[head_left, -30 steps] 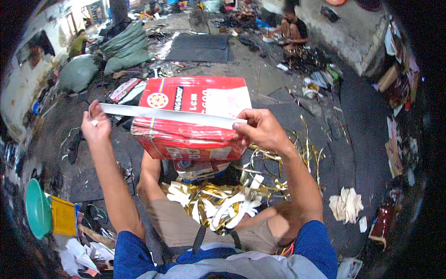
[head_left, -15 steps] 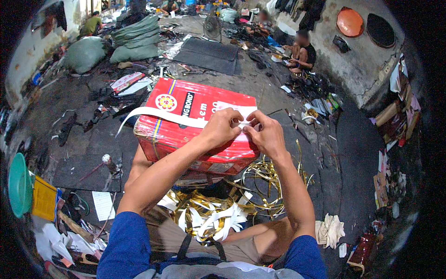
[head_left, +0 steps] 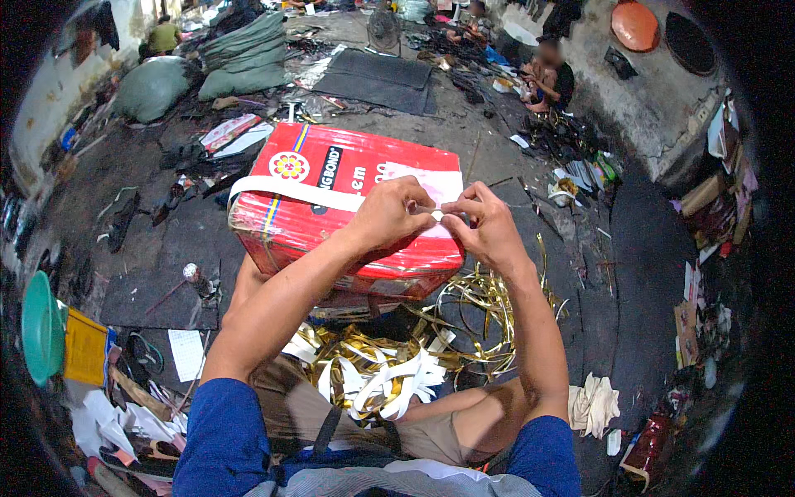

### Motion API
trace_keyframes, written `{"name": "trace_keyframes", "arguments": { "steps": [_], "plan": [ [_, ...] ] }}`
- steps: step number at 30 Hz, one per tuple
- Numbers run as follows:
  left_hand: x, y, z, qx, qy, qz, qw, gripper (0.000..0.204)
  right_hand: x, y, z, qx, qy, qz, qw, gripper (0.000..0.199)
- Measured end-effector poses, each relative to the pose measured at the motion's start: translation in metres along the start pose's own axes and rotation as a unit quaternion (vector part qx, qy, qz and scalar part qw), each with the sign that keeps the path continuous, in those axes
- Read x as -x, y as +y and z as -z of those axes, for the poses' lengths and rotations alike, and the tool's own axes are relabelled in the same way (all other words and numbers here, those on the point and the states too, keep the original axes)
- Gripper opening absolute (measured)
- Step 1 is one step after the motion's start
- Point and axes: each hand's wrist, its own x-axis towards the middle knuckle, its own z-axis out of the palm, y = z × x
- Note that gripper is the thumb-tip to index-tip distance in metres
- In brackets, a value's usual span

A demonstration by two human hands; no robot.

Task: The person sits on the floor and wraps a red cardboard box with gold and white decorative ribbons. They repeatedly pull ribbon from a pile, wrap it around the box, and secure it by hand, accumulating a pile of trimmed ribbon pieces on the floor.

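A long white flat strip (head_left: 298, 190) lies across the top of a red cardboard box (head_left: 273, 224) in front of me. Its far-left part bends down over the box's left edge. With thumb and fingers my left hand (head_left: 389, 214) pinches the strip near the box's right side. Close against it, my right hand (head_left: 490, 225) grips the strip's end between thumb and fingertips. A small curled or folded bit of white shows between the two hands. Pink-and-white paper or label is partly hidden beneath them on the box.
White and gold strips (head_left: 389, 377) are heaped between my legs. A green basin (head_left: 41, 327) and a yellow container (head_left: 85, 348) stand at the left. Full green sacks (head_left: 153, 87), a dark mat (head_left: 377, 79) and a fan (head_left: 383, 31) lie beyond. Another person (head_left: 551, 79) sits far right.
The strip's left end, raised off the box before, now hangs lower over its left edge. Between my fingertips, the strip's right end now looks curled. My hands stay close together.
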Motion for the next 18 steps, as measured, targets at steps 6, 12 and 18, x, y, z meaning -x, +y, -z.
{"name": "trace_keyframes", "arguments": {
  "steps": [6, 12, 18],
  "plan": [
    [0.000, 0.001, -0.005, 0.010, 0.019, 0.001, 1.000, 0.018, -0.002, 0.005, -0.003, -0.029, 0.017, -0.026, 0.999, 0.019],
    [-0.002, 0.003, -0.003, -0.007, 0.011, 0.016, 1.000, 0.019, 0.001, 0.010, -0.010, -0.050, 0.069, 0.017, 0.996, 0.017],
    [-0.003, 0.001, -0.008, -0.010, 0.028, 0.025, 0.999, 0.018, -0.001, 0.007, -0.024, -0.079, 0.109, -0.057, 0.989, 0.015]
  ]
}}
